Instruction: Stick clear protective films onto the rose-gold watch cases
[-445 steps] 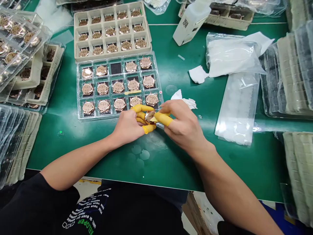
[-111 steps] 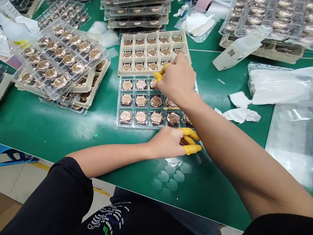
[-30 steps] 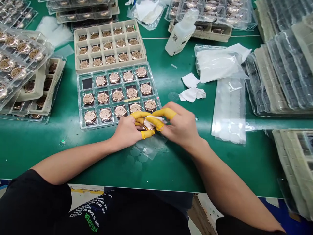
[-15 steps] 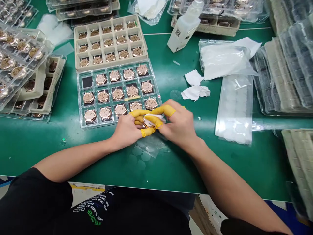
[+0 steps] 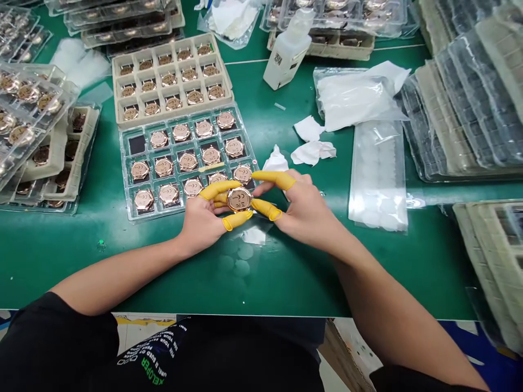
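My left hand (image 5: 202,218), with yellow finger cots, is shut on a round rose-gold watch case (image 5: 239,198), face up just above the green mat. My right hand (image 5: 306,209) sits right beside it, its yellow-capped forefinger and thumb spread apart with nothing between them, the thumb tip near the case's edge. A crumpled white wipe (image 5: 276,161) lies just beyond the forefinger. Right behind the hands is a clear tray (image 5: 126,163) of the same cases, with one empty pocket (image 5: 136,144) at its far left corner.
A beige tray (image 5: 116,117) of cases lies behind the clear one. A white bottle (image 5: 286,51), a bag of wipes (image 5: 359,98) and a plastic sheet (image 5: 378,174) lie to the right. Tray stacks (image 5: 469,109) fill the right side, more trays (image 5: 32,109) the left.
My right hand has stopped rubbing the case with the white wipe and has opened. The wipe now lies on the mat beyond it. The case's face is uncovered.
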A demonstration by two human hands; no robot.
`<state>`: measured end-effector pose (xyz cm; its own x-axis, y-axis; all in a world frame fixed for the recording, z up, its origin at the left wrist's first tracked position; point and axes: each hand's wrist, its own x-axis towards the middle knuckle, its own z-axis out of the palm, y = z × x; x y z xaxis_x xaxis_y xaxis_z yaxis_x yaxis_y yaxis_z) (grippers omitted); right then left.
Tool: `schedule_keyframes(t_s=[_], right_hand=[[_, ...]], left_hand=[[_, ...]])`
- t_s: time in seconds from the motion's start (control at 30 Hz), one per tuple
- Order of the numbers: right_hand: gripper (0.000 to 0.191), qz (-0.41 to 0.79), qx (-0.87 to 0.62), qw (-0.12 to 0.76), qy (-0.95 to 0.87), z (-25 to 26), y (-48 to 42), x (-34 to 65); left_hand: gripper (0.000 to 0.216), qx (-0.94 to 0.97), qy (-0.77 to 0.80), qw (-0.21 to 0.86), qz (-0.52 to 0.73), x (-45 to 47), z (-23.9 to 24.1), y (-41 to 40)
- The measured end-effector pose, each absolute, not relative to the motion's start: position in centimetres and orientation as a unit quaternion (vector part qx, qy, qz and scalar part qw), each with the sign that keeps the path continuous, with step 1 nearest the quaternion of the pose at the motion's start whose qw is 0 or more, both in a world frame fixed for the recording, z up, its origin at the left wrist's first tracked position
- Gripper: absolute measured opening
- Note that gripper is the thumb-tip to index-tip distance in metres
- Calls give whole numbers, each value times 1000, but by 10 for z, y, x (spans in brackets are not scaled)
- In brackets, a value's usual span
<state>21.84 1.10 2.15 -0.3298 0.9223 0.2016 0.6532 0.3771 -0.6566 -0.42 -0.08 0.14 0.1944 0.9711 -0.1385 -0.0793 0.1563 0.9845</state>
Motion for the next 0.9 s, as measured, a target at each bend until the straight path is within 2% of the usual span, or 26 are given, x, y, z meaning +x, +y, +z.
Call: schedule_keyframes(t_s=[0.13, 0.33, 0.43, 0.77, 0.9], right_hand=[[38, 274, -506, 282, -768, 27, 6, 211], [11, 287, -509, 304, -752, 30, 12, 215], [3, 271, -495, 305, -767, 30, 12, 218], [7, 183, -511, 324, -775, 15, 9, 208], [6, 190, -548, 389, -716, 18, 9, 209]], left_hand=[[66, 528, 446, 578, 434, -6, -1, -1], [59, 594, 435, 523, 428, -10, -1, 0], [59, 604, 431, 521, 422, -10, -1, -1], [57, 588, 409, 567, 406, -8, 2, -2], [61, 536, 442, 607, 385, -6, 4, 0]])
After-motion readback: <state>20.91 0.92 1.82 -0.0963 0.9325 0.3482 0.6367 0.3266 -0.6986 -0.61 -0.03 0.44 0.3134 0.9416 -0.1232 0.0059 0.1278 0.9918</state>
